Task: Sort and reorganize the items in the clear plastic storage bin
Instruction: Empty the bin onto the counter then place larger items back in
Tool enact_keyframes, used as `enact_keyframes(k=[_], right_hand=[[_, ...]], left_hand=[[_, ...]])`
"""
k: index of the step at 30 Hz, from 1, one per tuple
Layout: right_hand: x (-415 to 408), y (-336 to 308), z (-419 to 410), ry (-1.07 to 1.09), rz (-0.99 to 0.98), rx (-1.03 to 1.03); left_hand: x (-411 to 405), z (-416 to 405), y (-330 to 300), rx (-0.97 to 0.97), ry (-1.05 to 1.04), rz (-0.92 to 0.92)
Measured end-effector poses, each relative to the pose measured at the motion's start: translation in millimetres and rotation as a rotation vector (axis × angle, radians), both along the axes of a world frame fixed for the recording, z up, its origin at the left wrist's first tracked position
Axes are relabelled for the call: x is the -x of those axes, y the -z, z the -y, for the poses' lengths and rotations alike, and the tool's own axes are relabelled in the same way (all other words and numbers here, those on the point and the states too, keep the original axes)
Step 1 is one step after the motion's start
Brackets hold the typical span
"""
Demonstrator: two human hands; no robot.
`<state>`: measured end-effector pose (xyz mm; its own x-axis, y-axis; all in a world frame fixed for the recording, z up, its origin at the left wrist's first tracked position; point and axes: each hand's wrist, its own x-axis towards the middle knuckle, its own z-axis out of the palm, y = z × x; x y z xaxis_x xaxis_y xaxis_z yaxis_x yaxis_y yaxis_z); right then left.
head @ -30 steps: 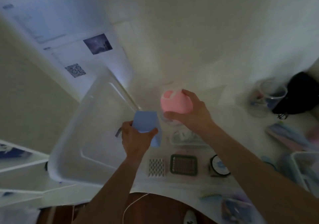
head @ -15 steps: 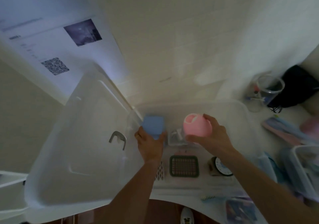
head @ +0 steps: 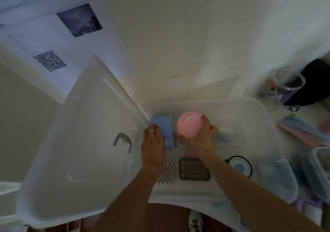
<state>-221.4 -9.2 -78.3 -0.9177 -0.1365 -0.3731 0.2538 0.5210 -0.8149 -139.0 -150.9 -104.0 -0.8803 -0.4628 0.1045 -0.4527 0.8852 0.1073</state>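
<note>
Inside the clear plastic storage bin [head: 250, 106], the left hand [head: 153, 142] is gripping a blue block [head: 161, 124] while the right hand [head: 201, 138] is holding a pink rounded container [head: 189, 126] just beside it. A green grid tray [head: 194, 169] is lying nearer the person.

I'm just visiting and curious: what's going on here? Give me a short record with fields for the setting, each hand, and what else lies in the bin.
setting: clear plastic storage bin on a white surface, its lid lying to the left
left hand: holds a blue block at the bin's far left, ring on one finger
right hand: grips a pink rounded container beside the block
also in bin: dark green grid tray, white lattice piece, round black-rimmed item
outside bin: clear cup at right
</note>
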Motion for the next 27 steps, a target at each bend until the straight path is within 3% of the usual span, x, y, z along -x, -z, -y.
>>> enact_keyframes(k=[3, 10, 13, 18, 21, 23, 27], right_hand=[[-2.7, 8.7, 12.0, 0.012, -0.028, 0.082], [-4.8, 10.9, 13.1, -0.097, -0.025, 0.042], [3.4, -10.5, -11.3, -0.236, -0.038, -0.067], [23.6, -52.5, -96.4, -0.202, -0.111, -0.184], [23.2, -68.1, -142.2, -0.415, -0.033, -0.434], [16.7, -66.8, -151.8, -0.579, 0.083, -0.561], [4.3, -39.6, -147.0, -0.695, 0.24, -0.655]], left_hand=[[-3.0, 1.6, 2.0, 0.018, 0.002, 0.007], [-7.5, 11.2, 2.2, 0.016, 0.011, 0.029], [-11.4, 10.4, -2.9, -0.024, 0.031, 0.07], [-20.2, 4.1, -18.1, -0.077, 0.091, 0.02], [-30.1, -14.8, -38.3, -0.106, 0.166, -0.137], [-35.4, -34.7, -48.0, -0.131, 0.337, -0.22], [-36.7, -61.9, -39.9, -0.367, 0.474, 0.148]])
